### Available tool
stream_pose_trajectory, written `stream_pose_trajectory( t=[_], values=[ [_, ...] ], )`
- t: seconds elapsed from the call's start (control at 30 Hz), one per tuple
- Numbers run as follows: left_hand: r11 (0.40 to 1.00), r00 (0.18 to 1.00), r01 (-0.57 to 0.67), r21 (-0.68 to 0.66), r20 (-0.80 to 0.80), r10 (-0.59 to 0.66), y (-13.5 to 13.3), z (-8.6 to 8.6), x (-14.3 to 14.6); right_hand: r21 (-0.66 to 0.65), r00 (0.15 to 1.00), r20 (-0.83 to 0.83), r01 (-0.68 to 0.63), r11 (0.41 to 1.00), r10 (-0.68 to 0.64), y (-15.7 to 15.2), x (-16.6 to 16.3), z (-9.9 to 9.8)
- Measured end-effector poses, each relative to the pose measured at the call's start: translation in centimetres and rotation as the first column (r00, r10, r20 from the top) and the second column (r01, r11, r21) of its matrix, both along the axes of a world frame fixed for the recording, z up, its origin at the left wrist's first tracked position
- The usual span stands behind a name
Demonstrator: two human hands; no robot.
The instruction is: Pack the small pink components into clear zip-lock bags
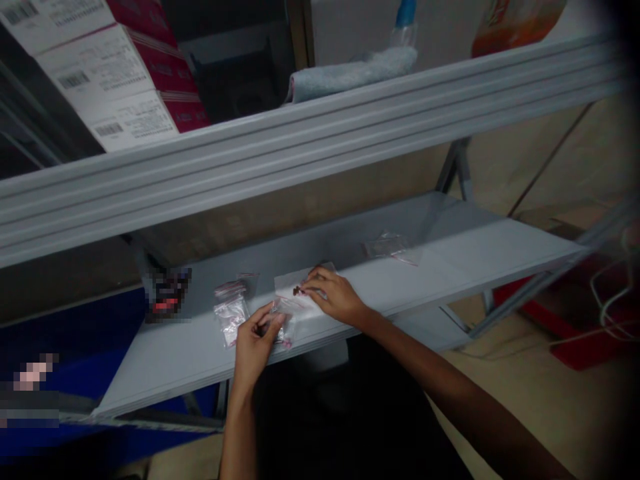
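My left hand (255, 343) is closed near the shelf's front edge, thumb and fingers pinching a small clear plastic bag (286, 327) with a bit of pink at its lower end. To its right, my right hand (336, 297) pinches at some small brown pieces (297, 291), too small to name. Beneath those fingertips lies a flat, whitish see-through sheet or bag (283, 283). Just left of my left hand rests a pile of clear zip bags (232, 313). More clear bags (389, 245) lie farther right on the grey shelf (465, 233).
A ribbed metal shelf beam (280, 140) crosses above my hands. Stacked white and magenta boxes (120, 87), a folded cloth (355, 75) and a blue-capped bottle (406, 17) stand on that upper level. A pixelated dark object (170, 293) sits at the left end.
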State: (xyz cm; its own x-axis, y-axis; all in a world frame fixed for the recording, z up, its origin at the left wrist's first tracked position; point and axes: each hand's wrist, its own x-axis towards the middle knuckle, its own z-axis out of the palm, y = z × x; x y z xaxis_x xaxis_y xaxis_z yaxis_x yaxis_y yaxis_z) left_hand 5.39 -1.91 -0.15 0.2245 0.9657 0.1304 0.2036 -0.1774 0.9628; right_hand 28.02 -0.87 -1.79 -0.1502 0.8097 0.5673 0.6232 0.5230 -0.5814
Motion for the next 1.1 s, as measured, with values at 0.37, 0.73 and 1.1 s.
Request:
stream_pose_trajectory(
  t=[0.37, 0.73, 1.1],
  values=[
    [0.999, 0.998, 0.022, -0.023, 0.051, -0.021, -0.1, -0.3, 0.2, -0.090, 0.973, 0.226, 0.076, 0.993, -0.054, 0.0, 0.1, -0.2],
    [0.993, 0.990, 0.118, -0.021, -0.071, -0.119, -0.4, 0.3, 0.3, -0.044, 0.931, -0.241, -0.294, 0.955, 0.276, -0.6, -0.6, 0.6],
    [1.000, 0.997, 0.009, -0.019, 0.079, -0.007, 0.2, -0.5, 0.2, -0.010, 0.996, 0.089, 0.019, 1.000, -0.018, 0.4, 0.8, -0.3]
  ],
)
